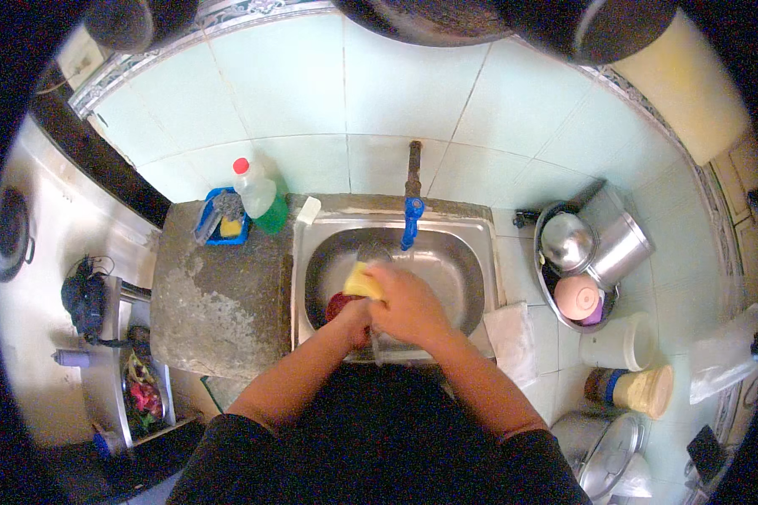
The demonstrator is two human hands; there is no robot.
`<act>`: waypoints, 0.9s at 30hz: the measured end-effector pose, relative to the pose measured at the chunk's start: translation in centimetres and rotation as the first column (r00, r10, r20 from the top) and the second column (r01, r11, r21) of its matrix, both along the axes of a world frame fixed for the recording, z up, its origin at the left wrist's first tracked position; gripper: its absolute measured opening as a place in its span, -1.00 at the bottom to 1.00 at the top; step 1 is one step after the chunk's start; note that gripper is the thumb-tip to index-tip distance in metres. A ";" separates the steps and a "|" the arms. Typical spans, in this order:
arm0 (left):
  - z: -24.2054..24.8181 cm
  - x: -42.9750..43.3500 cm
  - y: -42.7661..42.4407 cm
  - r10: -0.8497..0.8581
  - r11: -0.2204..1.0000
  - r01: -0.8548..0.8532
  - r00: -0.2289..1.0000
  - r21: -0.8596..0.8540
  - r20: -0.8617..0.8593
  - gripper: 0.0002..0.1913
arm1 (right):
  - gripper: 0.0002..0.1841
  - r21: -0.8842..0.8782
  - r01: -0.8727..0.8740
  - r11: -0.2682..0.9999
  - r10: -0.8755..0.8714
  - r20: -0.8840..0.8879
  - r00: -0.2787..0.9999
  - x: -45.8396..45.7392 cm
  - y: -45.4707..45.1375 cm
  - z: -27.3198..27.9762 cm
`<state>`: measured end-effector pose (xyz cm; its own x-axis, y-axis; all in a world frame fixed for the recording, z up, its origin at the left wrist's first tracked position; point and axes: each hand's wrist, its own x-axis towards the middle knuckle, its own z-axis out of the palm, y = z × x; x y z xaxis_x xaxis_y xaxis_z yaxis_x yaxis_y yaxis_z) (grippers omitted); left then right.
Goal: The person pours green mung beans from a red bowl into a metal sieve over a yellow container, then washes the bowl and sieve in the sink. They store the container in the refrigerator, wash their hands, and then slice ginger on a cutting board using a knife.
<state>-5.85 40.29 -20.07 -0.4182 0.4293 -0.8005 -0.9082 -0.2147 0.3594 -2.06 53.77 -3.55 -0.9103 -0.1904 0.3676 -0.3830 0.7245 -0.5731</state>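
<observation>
Both my hands are over the stainless steel sink (302,252). My right hand (407,303) grips a yellow sponge (362,282) and is slightly blurred. Close against it, my left hand (354,322) has its fingers curled; a thin, pale piece, perhaps a handle, shows just below the two hands, and what it belongs to is unclear. A dark red round item (338,305) lies in the basin beside my left hand. Behind the sponge is a blurred, greyish round thing (374,254). A tap with a blue handle (412,221) projects from the tiled wall above the basin.
Left of the sink, a concrete counter (227,309) bears a blue tray (235,240) with scrubbers and a bottle of green liquid (268,211). A white block (309,210) stands at the sink's back corner. Rightward are a cloth (511,341), a basin of metal vessels (539,252) and plastic tubs (619,341).
</observation>
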 end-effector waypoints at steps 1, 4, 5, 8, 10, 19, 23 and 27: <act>0.5 -0.3 -0.6 -0.116 0.988 0.115 0.993 -0.105 -0.006 -0.90 | -0.52 -0.065 0.024 0.998 -0.020 0.055 0.998 -0.8 -0.3 1.8; 1.8 -1.9 -2.3 -0.428 0.862 0.405 0.904 -0.306 -0.010 -0.90 | -0.50 -0.157 0.329 0.931 -0.302 0.172 0.938 -3.7 0.3 5.6; 2.3 -2.5 -2.4 -0.448 0.862 0.431 0.894 -0.265 -0.004 -0.88 | -0.48 -0.084 0.558 0.826 -0.530 0.219 0.819 -4.5 1.2 6.2; 4.1 -3.3 -2.6 -0.427 0.897 0.400 0.894 -0.189 -0.134 -0.82 | -0.50 -0.266 0.559 0.786 -0.548 0.121 0.828 -5.0 4.1 7.1; 6.0 -4.1 -1.5 -0.528 0.835 0.471 0.831 -0.284 -0.174 -0.79 | -0.53 -0.126 0.526 0.841 -0.517 0.101 0.850 -4.8 5.5 7.2; 8.6 -5.3 -4.3 -0.627 0.777 0.575 0.676 -0.254 -0.387 -0.90 | -0.61 0.302 0.277 0.912 -0.254 -0.112 0.961 -3.0 4.6 6.0; 6.5 -3.8 -8.3 -0.564 0.814 0.571 0.729 -0.111 -0.387 -0.77 | -0.50 -0.057 0.257 0.965 -0.252 0.088 0.964 -1.5 6.0 0.6; 6.5 -1.8 -8.9 -0.476 0.877 0.436 0.737 -0.202 -0.479 -0.72 | -0.44 0.224 0.434 0.873 -0.449 0.014 0.894 -0.5 2.2 -5.2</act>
